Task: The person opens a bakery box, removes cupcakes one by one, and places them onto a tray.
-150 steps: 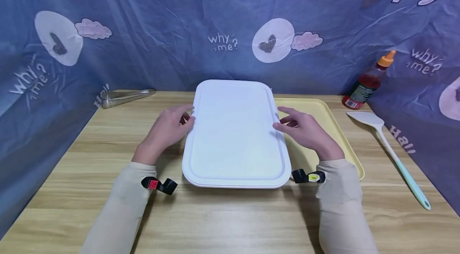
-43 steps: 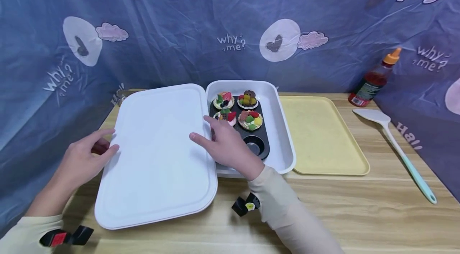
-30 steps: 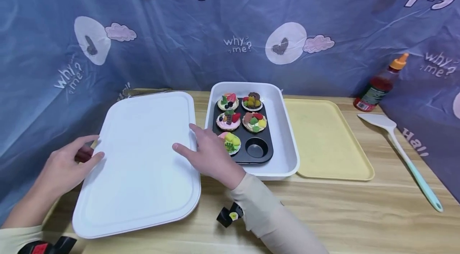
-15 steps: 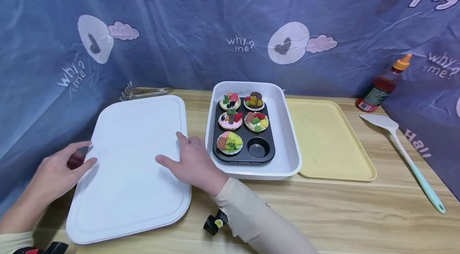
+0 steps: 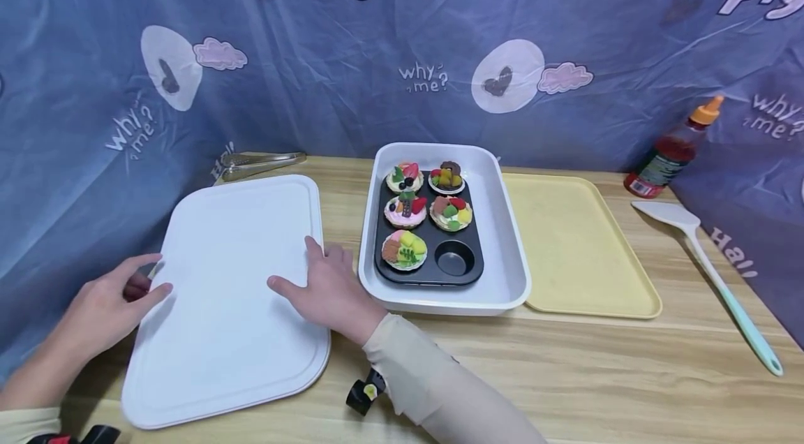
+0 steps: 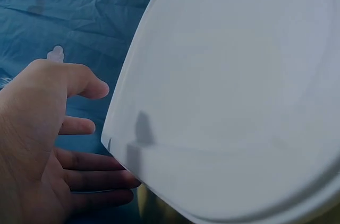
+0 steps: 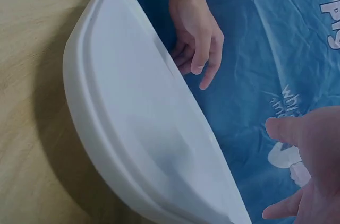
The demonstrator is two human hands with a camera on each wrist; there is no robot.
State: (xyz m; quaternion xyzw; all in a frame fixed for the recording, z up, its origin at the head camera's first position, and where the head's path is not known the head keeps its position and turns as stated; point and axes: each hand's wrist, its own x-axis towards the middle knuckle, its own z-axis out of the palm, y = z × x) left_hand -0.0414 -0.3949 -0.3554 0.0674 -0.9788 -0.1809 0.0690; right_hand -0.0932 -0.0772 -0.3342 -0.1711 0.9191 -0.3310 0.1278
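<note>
A white rectangular lid [image 5: 232, 290] lies low over the table's left side. My left hand [image 5: 103, 308] is at its left edge, thumb raised above the rim and lower fingers straight, reaching the underside in the left wrist view. My right hand [image 5: 333, 290] is at the lid's right edge, thumb and index finger extended over the surface; in the right wrist view these fingers stand apart from the lid. To the right, a deep white tray [image 5: 505, 290] holds a black muffin tin [image 5: 430, 276]. Several fruit-topped tarts [image 5: 404, 250] fill its cups except the near-right one.
A yellow tray [image 5: 578, 241] adjoins the white tray on the right. Beyond it are a sauce bottle [image 5: 666, 158] leaning on the curtain and a spatula [image 5: 722, 283]. Metal tongs [image 5: 260, 163] lie behind the lid. Blue curtain [image 5: 377, 46] encloses the table's back and sides.
The lid has come off the white tray and moved left, uncovering the muffin tin and tarts. Over the last second both hands and lid shifted slightly left and down, then nearly stopped.
</note>
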